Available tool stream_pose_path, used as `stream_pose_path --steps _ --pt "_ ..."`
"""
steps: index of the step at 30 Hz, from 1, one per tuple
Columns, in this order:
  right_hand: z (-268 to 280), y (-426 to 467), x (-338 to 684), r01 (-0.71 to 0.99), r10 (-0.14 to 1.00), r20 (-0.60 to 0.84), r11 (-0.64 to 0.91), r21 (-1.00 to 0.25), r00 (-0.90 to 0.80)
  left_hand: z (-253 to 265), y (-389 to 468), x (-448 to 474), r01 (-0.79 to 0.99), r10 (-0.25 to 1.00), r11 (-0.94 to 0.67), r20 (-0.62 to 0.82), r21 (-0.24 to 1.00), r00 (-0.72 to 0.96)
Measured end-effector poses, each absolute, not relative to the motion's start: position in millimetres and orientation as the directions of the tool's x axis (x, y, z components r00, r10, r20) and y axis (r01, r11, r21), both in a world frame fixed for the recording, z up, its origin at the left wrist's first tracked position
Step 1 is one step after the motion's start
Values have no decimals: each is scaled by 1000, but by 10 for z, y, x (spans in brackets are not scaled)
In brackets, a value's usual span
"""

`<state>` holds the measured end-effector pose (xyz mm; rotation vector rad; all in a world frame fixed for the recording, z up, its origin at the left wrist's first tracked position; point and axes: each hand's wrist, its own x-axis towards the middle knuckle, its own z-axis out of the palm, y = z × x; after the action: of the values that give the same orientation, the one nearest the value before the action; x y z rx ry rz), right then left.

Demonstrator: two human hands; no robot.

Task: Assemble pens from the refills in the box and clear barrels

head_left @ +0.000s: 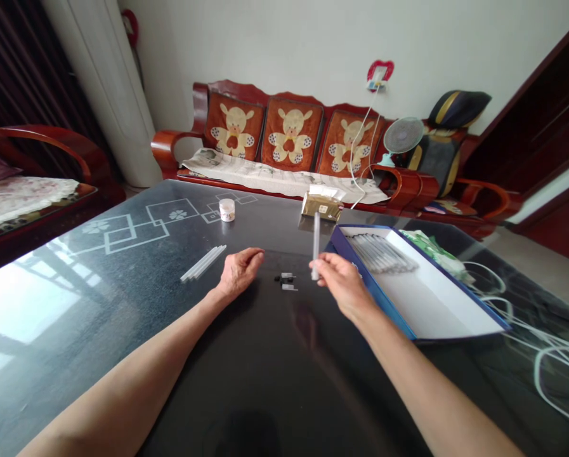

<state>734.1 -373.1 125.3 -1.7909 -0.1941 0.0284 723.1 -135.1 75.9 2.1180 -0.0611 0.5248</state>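
Observation:
Upright between the thumb and fingers of my right hand [339, 276] is a translucent plastic tube [316, 241]. My left hand [240, 270] is closed, its thumb and forefinger pressed together; what they hold, if anything, cannot be made out. Several whitish tubes [203, 263] lie side by side just left of that hand. On the dark table between my hands are small clear parts with thin metal tips [288, 287] and small black pieces [278, 279]. A blue box tray [436, 317] with white inside stands right of my right hand, several thin clear tubes [382, 254] lying at its far end.
A small white tub [227, 209] stands toward the table's far side, and a gold tissue box [322, 206] sits behind the tray. Green-and-white plastic packaging [436, 254] and looped white cables [550, 355] lie at the right. Beyond the glossy table [246, 393] is a wooden sofa [179, 149].

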Motion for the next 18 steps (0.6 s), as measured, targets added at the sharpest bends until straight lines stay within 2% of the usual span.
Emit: stream_pose_path --steps 2,5,9,11,12,14,16,18 --pt "1075 -3443 7042 1 233 -16 -74 -997 972 805 -1494 7185 -209 123 -243 243 947 962" --pt "876 -3185 6783 -55 293 -62 -32 -998 954 879 -1645 7125 -51 40 121 46 991 998" --pt "822 -3139 6754 18 366 -46 -169 -985 929 944 -1708 7112 99 -99 365 -67 926 993" --pt "860 -3235 6859 191 374 67 -307 -932 925 950 -1692 7141 101 -86 426 -71 899 994" --pt "882 -3309 6938 310 359 165 -396 -864 919 946 -1676 7162 79 -44 425 -67 902 997" --pt "910 -3493 7133 514 330 395 -600 -613 857 925 -1628 7205 13 69 318 -37 948 997" --pt "899 -3688 7334 491 313 465 -805 -334 828 890 -1569 7235 -58 165 52 49 997 985" --pt "850 -3847 7489 368 282 442 -922 -120 852 851 -1515 7241 -137 190 -308 202 941 961"
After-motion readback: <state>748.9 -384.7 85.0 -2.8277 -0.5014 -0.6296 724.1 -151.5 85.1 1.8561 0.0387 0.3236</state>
